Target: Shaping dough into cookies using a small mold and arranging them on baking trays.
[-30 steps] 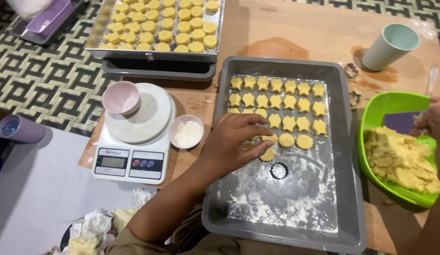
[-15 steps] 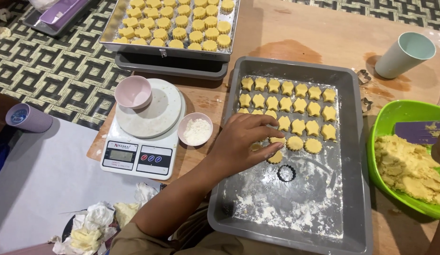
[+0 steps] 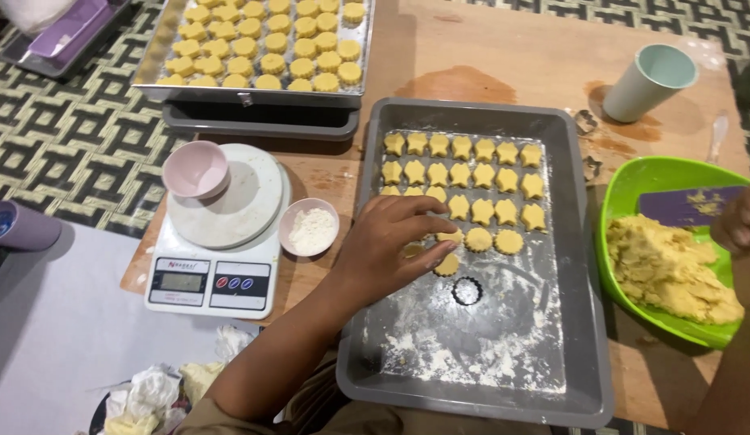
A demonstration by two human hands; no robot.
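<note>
Head view: nearest the camera, crumpled tissue [image 3: 145,395] lies at the lower left edge, beside the forearm that reaches in from below. The left hand [image 3: 391,246] rests on the floured floor of the grey baking tray [image 3: 584,266], its grip closed lightly on a round dough cookie [image 3: 447,263], fingertips touching it. Just right of that cookie lies a small scalloped ring cutter [image 3: 466,291], alone on the flour. Beyond the hand, rows of star-shaped and round cookies [image 3: 472,173] fill the tray's far half. Left of the tray sit a small bowl of flour [image 3: 310,227] and a white kitchen scale [image 3: 218,234] with a pink cup [image 3: 196,169] on its platter. At the right edge, the right hand [image 3: 741,225] hovers over a green bowl [image 3: 633,181] of yellow dough [image 3: 669,270]; whether its grip is clenched or released I cannot tell. Farther off on the tabletop stand a pale green cup [image 3: 649,82] and a second metal tray [image 3: 254,93] packed with round cookies.
</note>
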